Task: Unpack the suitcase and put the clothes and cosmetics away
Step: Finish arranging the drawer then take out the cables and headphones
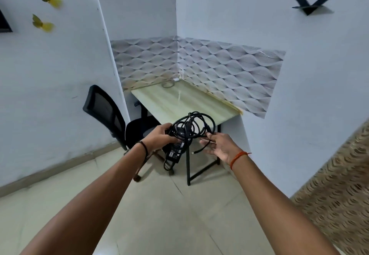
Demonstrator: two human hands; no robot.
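Tangling black charger cable [192,127], looped

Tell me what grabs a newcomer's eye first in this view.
The tangle of black charger cable held up in the centre, with its power brick gripped by the left hand and a strand pinched by the right hand. Behind it, a pale wooden desk stands in the corner, with a black chair at its left.

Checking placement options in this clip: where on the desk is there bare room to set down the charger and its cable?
Most of the desk top is bare: the whole stretch from its near edge back between the patterned wall panel and the chair side. Only the far corner is taken, by a small coiled cable. The left hand grips the charger; the right hand holds its cable.
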